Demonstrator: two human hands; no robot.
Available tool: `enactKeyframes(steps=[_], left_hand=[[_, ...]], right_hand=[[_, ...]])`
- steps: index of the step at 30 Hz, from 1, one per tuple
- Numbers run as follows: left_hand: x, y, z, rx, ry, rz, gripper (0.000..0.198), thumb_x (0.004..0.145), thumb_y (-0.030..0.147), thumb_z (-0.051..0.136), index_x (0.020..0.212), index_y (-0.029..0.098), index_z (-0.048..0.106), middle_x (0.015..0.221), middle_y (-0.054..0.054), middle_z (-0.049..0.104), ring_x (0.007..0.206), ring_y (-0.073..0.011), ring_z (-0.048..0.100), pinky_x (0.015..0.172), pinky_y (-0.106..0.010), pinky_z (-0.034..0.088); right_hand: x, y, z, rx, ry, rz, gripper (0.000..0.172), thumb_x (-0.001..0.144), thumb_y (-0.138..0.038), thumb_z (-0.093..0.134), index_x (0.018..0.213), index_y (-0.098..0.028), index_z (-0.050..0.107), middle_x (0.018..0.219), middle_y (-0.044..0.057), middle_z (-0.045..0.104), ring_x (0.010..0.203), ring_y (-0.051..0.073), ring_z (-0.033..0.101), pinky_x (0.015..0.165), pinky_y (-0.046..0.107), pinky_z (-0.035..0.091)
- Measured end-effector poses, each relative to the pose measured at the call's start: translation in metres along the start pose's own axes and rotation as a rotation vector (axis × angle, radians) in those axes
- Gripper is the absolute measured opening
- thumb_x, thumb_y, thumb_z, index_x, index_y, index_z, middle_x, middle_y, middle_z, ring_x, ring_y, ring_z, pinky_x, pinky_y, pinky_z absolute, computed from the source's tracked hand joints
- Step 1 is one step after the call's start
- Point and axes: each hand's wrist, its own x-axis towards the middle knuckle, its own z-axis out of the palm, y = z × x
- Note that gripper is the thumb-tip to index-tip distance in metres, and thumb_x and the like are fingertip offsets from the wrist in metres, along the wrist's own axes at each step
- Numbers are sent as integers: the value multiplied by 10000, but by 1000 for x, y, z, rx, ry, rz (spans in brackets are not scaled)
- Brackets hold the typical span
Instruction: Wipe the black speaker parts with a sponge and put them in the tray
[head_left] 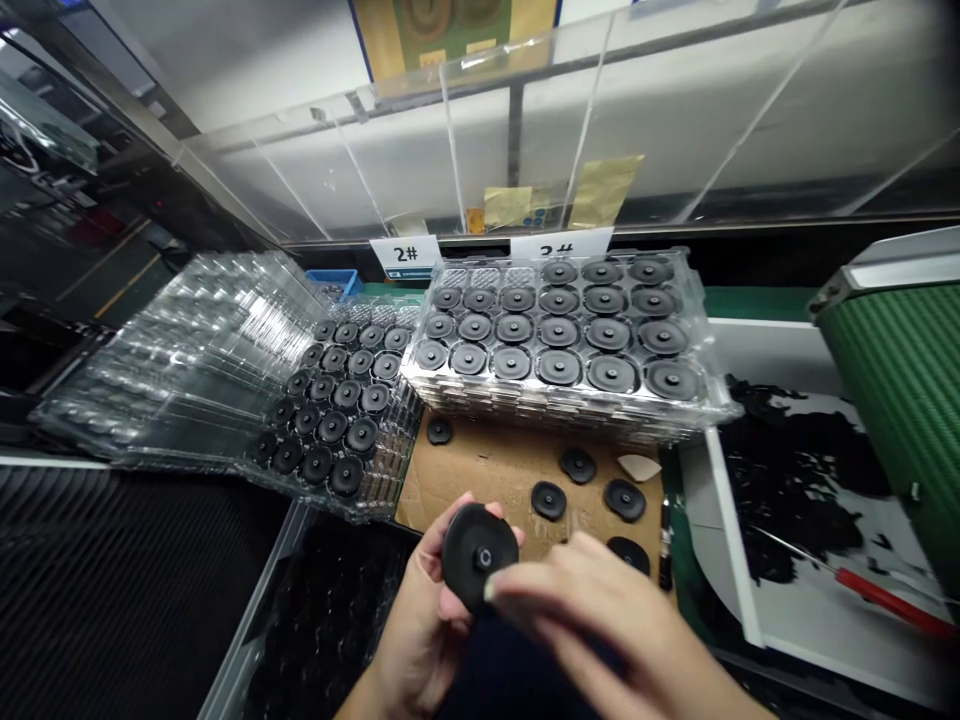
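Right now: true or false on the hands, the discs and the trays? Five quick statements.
1. The left hand holds a black disc, and the right hand touches its edge. True.
2. The cardboard has nothing on it. False: several loose discs lie on it.
3. Every pocket of the right tray is filled. False: a few pockets at its far left corner are empty.
4. A red-handled tool lies off to the right. True.
5. A sign behind the trays reads 2#. True.
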Motion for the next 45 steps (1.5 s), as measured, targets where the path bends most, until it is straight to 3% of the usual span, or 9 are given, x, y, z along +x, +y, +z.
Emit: enactKeyframes(steps=[6, 10, 13, 18, 23, 27, 36, 41, 45], left_hand=[[1, 0, -3, -136, -133, -39, 578, 501, 308, 830, 1055, 274, 666, 1099, -24, 703, 1003, -238, 647, 869, -270, 496], [-1, -1, -2, -145, -215, -59, 532, 557, 321, 800, 1068, 274, 662, 1111, -31, 696, 1044, -261, 627, 906, -303, 483], [-2, 0, -3, -134, -227, -80, 540, 606, 404, 748, 1117, 274, 630, 1125, -49, 681, 1058, -278, 616, 915, -343, 476], [-8, -1, -3, 101, -85, -47, 579, 758, 541, 540, 1287, 335, 429, 1114, -50, 631, 922, -256, 661, 820, -384, 494], [-10, -21, -8, 799, 33, 599, 1002, 653, 223, 740, 1386, 330, 65, 1145, -75, 571, 1070, -224, 535, 967, -365, 353], [-10, -32, -16, 916, 48, 780, 976, 650, 130, 724, 1350, 328, 74, 1105, -79, 604, 1039, -221, 549, 941, -372, 358], [-15, -10, -29, 1073, -200, 611, 1027, 640, 98, 732, 1374, 304, 44, 1170, -116, 586, 1043, -240, 563, 909, -356, 402], [-12, -5, -26, 1097, -200, 506, 964, 616, 186, 766, 1394, 256, 202, 1153, -103, 614, 1035, -243, 568, 933, -333, 394], [-8, 8, -24, 1198, -274, 320, 630, 689, 267, 709, 1276, 280, 480, 1172, -73, 638, 1080, -246, 567, 961, -317, 393]], right_hand=[[-46, 59, 6, 824, 365, 839, 303, 764, -420, 662, 1036, -285, 673, 1036, 19, 685, 932, 181, 607, 796, 237, 472], [-58, 71, 34, 1465, 359, 973, 270, 705, -335, 737, 949, -232, 685, 911, 22, 670, 849, 165, 611, 823, 297, 464], [-55, 68, 46, 1631, 361, 1006, 183, 651, -318, 777, 709, -178, 674, 776, 16, 635, 741, 141, 602, 759, 293, 477], [-48, 61, 44, 1547, 344, 926, 185, 716, -312, 732, 672, -155, 644, 517, -56, 459, 440, 48, 378, 478, 187, 376], [-46, 47, 32, 1282, 377, 899, 229, 658, -253, 788, 838, -172, 670, 594, -42, 557, 501, 46, 445, 473, 133, 340], [-43, 28, 27, 843, 519, 774, 261, 616, -368, 794, 779, -208, 669, 738, -7, 624, 693, 118, 550, 637, 175, 436], [-34, 7, 20, 649, 361, 600, 176, 709, -399, 713, 752, -231, 680, 735, 12, 647, 748, 160, 597, 713, 222, 471], [-23, 5, 21, 574, 205, 522, 175, 695, -385, 712, 738, -217, 688, 701, 21, 625, 685, 174, 585, 679, 276, 483], [-20, 21, 24, 859, 328, 685, 245, 579, -340, 812, 684, -200, 640, 623, -27, 577, 595, 117, 533, 570, 206, 446]])
